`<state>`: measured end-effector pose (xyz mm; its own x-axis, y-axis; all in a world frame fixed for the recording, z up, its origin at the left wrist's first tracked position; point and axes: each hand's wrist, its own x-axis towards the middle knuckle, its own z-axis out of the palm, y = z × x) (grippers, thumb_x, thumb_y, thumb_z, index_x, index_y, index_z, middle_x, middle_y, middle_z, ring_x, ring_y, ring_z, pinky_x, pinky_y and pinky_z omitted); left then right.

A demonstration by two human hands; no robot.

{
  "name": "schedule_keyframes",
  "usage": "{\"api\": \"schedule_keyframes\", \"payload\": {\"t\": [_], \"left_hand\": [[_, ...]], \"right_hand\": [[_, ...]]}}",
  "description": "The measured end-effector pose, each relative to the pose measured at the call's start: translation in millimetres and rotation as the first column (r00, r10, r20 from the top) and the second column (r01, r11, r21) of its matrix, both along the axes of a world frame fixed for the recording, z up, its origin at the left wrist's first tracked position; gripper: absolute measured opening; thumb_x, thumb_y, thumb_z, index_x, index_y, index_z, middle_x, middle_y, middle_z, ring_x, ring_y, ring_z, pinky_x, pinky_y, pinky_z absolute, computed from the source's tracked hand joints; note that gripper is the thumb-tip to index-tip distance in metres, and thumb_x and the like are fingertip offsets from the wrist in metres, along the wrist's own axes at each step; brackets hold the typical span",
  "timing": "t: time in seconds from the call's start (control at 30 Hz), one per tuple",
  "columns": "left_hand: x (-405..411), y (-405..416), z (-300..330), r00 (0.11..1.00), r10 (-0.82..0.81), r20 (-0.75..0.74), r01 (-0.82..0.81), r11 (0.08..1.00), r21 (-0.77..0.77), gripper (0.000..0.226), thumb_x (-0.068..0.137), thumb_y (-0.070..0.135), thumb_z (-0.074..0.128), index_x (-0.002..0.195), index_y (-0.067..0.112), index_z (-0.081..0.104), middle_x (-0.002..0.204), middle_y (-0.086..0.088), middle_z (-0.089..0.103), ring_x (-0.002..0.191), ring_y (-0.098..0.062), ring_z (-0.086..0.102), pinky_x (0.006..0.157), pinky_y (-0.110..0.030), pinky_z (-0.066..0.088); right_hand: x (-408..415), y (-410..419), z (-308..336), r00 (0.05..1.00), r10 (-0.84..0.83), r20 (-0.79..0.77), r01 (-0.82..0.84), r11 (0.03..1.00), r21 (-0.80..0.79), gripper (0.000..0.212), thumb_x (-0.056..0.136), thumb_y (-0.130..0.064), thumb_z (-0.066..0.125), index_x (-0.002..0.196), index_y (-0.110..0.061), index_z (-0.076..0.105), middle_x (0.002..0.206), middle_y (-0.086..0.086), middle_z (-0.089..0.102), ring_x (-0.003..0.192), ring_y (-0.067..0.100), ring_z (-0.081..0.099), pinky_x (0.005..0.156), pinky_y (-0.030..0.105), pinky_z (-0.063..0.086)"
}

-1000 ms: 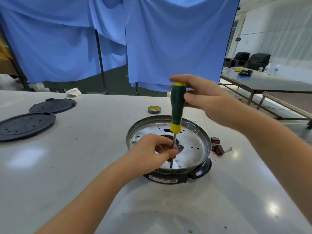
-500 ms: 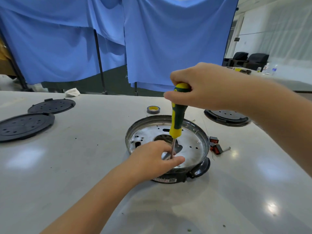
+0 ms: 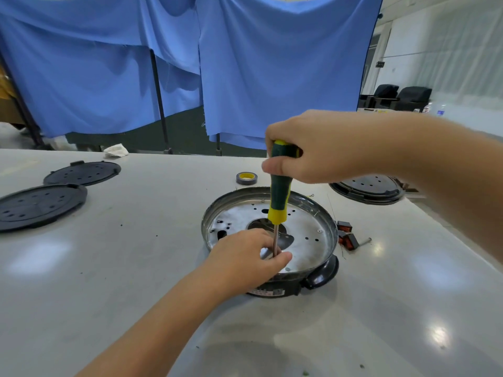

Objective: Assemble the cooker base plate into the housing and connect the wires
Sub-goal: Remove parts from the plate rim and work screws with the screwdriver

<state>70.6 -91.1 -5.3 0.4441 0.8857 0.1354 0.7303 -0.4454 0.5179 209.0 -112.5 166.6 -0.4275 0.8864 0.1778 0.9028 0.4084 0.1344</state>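
Right hand [image 3: 313,148] clamped on upright screwdriver [image 3: 279,191] handle; left hand [image 3: 245,257] pinches its shaft over base plate [image 3: 307,235] seated in housing [image 3: 321,276].

The right hand [image 3: 321,148] is held raised with fingers curled closed; the left hand [image 3: 245,259] is lowered, fingertips pinched.

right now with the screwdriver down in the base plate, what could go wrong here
The left hand pinches the shaft right at the tip, so if the screwdriver slips off the screw it may jab those fingers. The right hand grips only the handle's top, so the tool could tilt and cam out. The housing sits unclamped on the table and might turn.
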Motion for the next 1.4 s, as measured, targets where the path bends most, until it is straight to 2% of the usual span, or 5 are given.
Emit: {"api": "schedule_keyframes", "payload": {"t": [0.6, 0.77, 0.93, 1.23, 1.4], "left_hand": [[2.5, 3.5, -3.0, 0.999, -0.004, -0.036, 0.006, 0.999, 0.038, 0.032, 0.085, 0.061, 0.051, 0.091, 0.035, 0.069, 0.104, 0.020, 0.061, 0.089, -0.001, 0.055, 0.076, -0.024, 0.046], [2.8, 3.2, -3.0, 1.000, 0.003, -0.008, -0.003, 0.999, 0.032, 0.029, 0.085, 0.058, 0.054, 0.088, 0.034, 0.069, 0.104, 0.021, 0.062, 0.093, 0.000, 0.056, 0.081, -0.025, 0.047], [3.0, 3.2, -2.3, 1.000, 0.003, -0.018, -0.003, 1.000, 0.026, 0.029, 0.086, 0.057, 0.054, 0.089, 0.033, 0.069, 0.105, 0.020, 0.061, 0.092, -0.002, 0.056, 0.083, -0.029, 0.049], [3.3, 2.6, -2.3, 1.000, 0.010, -0.016, -0.009, 0.999, 0.031, 0.028, 0.086, 0.056, 0.054, 0.090, 0.033, 0.070, 0.105, 0.019, 0.062, 0.093, -0.003, 0.057, 0.083, -0.029, 0.049], [3.9, 2.4, -1.8, 1.000, 0.008, -0.024, -0.008, 1.000, 0.027, 0.030, 0.086, 0.056, 0.053, 0.092, 0.032, 0.070, 0.105, 0.018, 0.062, 0.094, -0.003, 0.057, 0.082, -0.029, 0.051]], "right_hand": [[12.2, 3.6, -4.3, 0.975, -0.158, 0.158, 0.132, 0.978, 0.165, 0.059, 0.090, -0.064, 0.028, 0.067, -0.013, 0.047, 0.059, 0.003, 0.045, 0.053, 0.019, 0.041, 0.048, 0.029, 0.028], [9.2, 4.7, -6.9, 0.990, -0.108, -0.092, 0.095, 0.986, -0.137, 0.017, 0.098, -0.029, 0.036, 0.110, -0.021, 0.046, 0.092, 0.003, 0.056, 0.066, 0.015, 0.051, 0.052, 0.027, 0.038], [8.3, 0.6, -2.2, 0.996, -0.094, -0.005, 0.093, 0.991, -0.100, 0.026, 0.098, -0.048, 0.037, 0.082, -0.028, 0.042, 0.045, -0.009, 0.057, 0.039, 0.005, 0.058, 0.035, 0.015, 0.037], [11.3, 4.2, -7.6, 0.960, -0.092, -0.266, 0.007, 0.952, -0.305, 0.015, 0.100, -0.026, 0.040, 0.112, -0.034, 0.043, 0.103, -0.006, 0.047, 0.078, 0.015, 0.062, 0.053, 0.024, 0.059], [5.9, -4.7, -2.8, 0.991, 0.003, -0.135, -0.024, 0.988, -0.154, 0.015, 0.096, -0.045, 0.045, 0.089, -0.032, 0.046, 0.072, -0.008, 0.060, 0.050, 0.001, 0.063, 0.044, 0.020, 0.047]]}}
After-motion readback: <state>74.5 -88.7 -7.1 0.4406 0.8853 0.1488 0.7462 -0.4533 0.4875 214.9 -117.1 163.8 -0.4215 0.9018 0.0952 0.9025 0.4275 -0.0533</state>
